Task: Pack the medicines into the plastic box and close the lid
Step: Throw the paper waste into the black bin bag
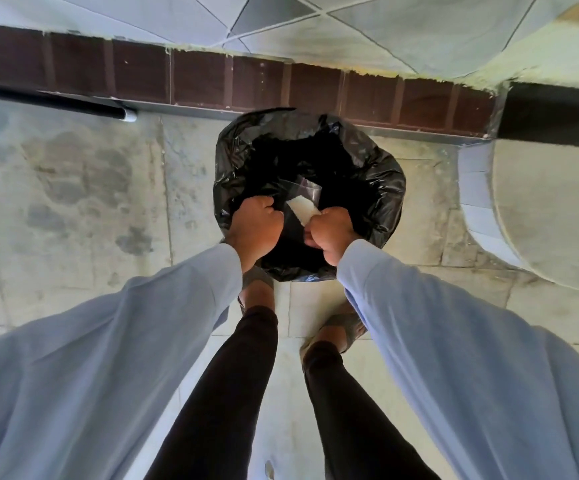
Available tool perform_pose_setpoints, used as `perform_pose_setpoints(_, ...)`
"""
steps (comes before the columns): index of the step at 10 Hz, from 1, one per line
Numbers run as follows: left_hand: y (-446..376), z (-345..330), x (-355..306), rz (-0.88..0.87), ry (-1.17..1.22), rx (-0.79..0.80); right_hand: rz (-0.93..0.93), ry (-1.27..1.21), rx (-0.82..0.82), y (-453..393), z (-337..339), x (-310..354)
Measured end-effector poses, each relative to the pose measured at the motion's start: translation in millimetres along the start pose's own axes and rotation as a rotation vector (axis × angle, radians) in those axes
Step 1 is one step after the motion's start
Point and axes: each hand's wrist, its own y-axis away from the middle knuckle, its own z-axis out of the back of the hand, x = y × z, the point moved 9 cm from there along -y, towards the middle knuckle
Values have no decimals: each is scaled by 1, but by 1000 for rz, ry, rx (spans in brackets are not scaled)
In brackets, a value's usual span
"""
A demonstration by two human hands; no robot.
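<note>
I stand over a bin lined with a black plastic bag on the floor. Both my hands hang over its near rim. My left hand is clenched into a fist, and nothing shows in it. My right hand is closed on a white paper scrap that sticks out toward the bin's opening. A clear plastic wrapper lies just beyond it inside the bag. No medicines and no plastic box are in view.
A dark red brick skirting runs along the wall behind the bin. A black pipe lies at left, a curved pale ledge at right. My legs and sandalled feet stand on the stained tile floor.
</note>
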Motion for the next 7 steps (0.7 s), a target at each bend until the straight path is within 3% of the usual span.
perform_pose_setpoints(2,-4,-2,-3,-22,30,44,32,-36,23,-13,-2,4)
perform_pose_setpoints(3,6,4,-13,-55,69,-6,125,27,45,-3,0,16)
perform_pose_setpoints(5,57,26,-49,-181,20,-105,455,423,-23,84,29,68)
perform_pose_setpoints(7,168,73,-104,-356,5,-223,709,613,-31,216,55,120)
